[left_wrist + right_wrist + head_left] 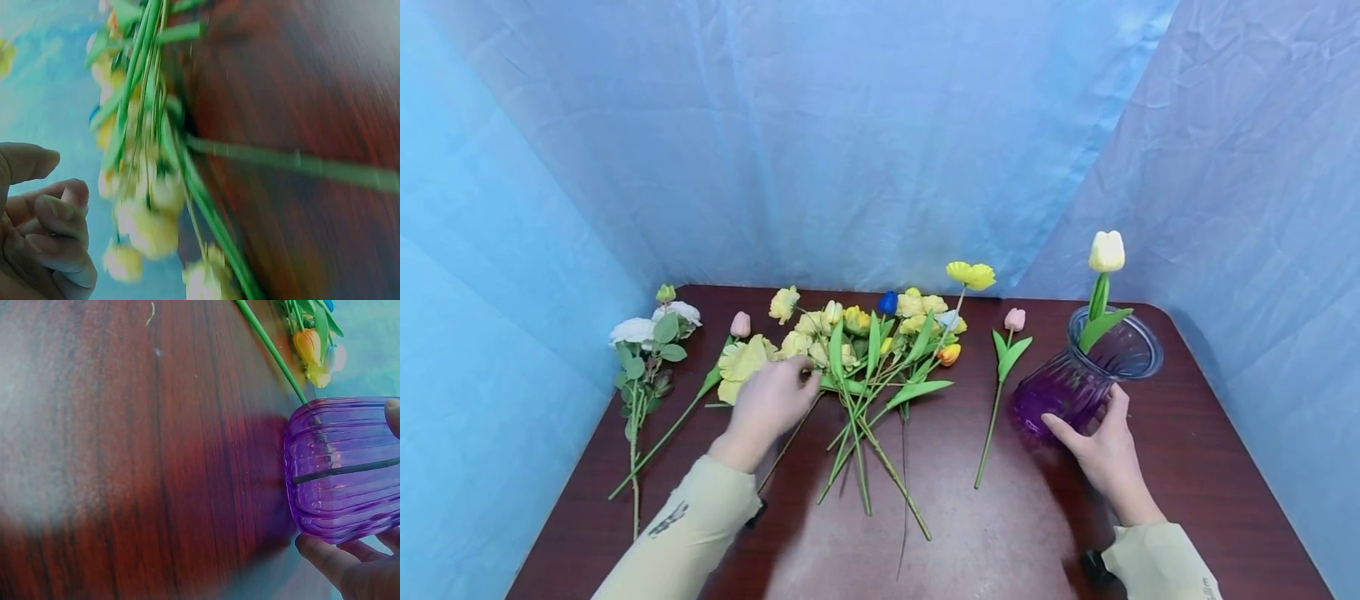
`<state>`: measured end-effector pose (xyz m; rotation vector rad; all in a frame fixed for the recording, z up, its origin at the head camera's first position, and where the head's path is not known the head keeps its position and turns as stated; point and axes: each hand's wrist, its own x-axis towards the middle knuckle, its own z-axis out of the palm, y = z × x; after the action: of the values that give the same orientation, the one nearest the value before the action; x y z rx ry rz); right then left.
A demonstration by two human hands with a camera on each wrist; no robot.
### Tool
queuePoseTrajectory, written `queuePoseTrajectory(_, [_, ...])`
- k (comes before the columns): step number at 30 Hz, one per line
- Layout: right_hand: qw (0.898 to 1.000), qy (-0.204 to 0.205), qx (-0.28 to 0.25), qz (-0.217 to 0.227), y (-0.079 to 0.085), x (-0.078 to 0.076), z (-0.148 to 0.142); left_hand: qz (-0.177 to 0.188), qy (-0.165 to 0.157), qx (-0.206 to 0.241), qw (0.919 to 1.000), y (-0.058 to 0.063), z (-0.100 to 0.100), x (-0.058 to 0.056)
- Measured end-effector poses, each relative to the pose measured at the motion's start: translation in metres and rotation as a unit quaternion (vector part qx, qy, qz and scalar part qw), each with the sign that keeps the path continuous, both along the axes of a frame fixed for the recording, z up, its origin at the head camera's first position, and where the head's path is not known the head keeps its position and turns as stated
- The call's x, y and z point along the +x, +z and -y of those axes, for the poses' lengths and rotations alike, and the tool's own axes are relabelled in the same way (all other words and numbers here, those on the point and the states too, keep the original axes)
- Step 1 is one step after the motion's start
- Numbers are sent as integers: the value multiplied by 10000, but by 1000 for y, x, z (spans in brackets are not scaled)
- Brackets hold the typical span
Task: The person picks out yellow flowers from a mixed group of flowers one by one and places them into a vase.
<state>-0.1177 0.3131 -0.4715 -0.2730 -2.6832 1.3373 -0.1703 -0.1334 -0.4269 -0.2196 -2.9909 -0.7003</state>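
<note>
My right hand (1103, 450) grips a purple ribbed glass vase (1063, 400) low on its side, and the vase leans to the right. A white tulip (1107, 252) stands in it, its dark stem (350, 469) showing through the glass in the right wrist view. My left hand (775, 400) hovers by the left side of a pile of yellow flowers (812, 325). In the left wrist view, thumb and loosely bent fingers (62, 219) are apart with nothing between them. Green stems (857, 442) cross one another in front of the pile.
A pink tulip (1015, 320) lies between the pile and the vase. White roses (634, 332) and another pink tulip (741, 324) lie at the left. Blue (888, 303) and orange (949, 355) tulips poke from the pile. A blue curtain (850, 150) hangs behind the brown table (970, 550).
</note>
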Motion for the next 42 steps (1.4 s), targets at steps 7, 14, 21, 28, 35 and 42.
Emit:
queuePoseTrajectory(7, [10000, 33, 60, -4, -1, 0, 0, 686, -304, -219, 9969, -13, -41, -9])
queuePoseTrajectory(14, [9999, 80, 41, -52, -2, -3, 0, 1096, -323, -116, 9934, -28, -58, -16])
queuePoseTrajectory(21, [9999, 74, 47, -88, -3, -3, 0, 1199, -384, 64, 9920, -38, -64, -19])
queuePoseTrajectory(28, [9999, 72, 59, -48, -2, -3, -1, 1298, -285, 566, 9895, -36, -65, -18])
queuePoseTrajectory(35, [9999, 54, 146, -43, -3, -3, -1, 1046, -145, 1331, 9855, -11, -55, -10])
queuePoseTrajectory(42, [9999, -4, 141, -54, -3, -2, -2, 831, -18, 1801, 9801, 17, -29, -2])
